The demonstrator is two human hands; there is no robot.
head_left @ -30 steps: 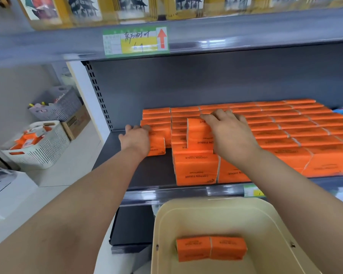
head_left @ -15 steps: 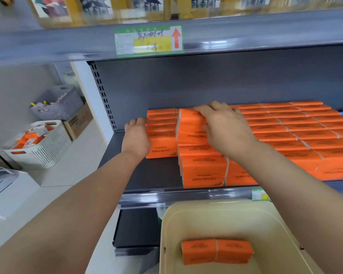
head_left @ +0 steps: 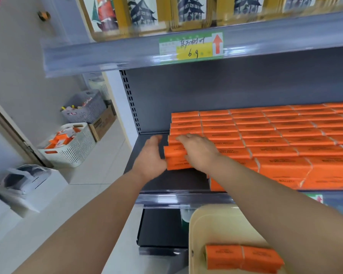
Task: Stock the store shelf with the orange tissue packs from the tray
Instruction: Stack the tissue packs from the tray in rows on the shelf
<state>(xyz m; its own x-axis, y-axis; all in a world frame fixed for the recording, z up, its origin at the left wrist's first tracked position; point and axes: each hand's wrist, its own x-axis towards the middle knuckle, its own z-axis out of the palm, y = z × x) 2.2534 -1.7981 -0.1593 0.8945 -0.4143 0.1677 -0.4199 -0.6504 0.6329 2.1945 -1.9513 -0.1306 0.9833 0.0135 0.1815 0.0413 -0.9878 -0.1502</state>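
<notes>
Orange tissue packs (head_left: 285, 135) fill the dark store shelf (head_left: 176, 180) in tight rows. At the left end of the rows, a short stack of packs (head_left: 175, 153) sits between my hands. My left hand (head_left: 150, 158) presses flat against the stack's left side. Over the top of that stack lies my right hand (head_left: 198, 151), fingers stretched to the left. The cream tray (head_left: 216, 224) is below at the bottom right and holds two orange packs (head_left: 244, 258) side by side.
An upper shelf rail with a green and yellow price label (head_left: 190, 47) hangs overhead. On the floor to the left stand a white basket (head_left: 71, 149) with orange items, a grey basket (head_left: 85, 109), a cardboard box (head_left: 103, 125) and a white box (head_left: 30, 186).
My right hand carried a stack of packs from the second column leftward and down onto the left end column. My left hand stayed against that column's side. The camera shifted left.
</notes>
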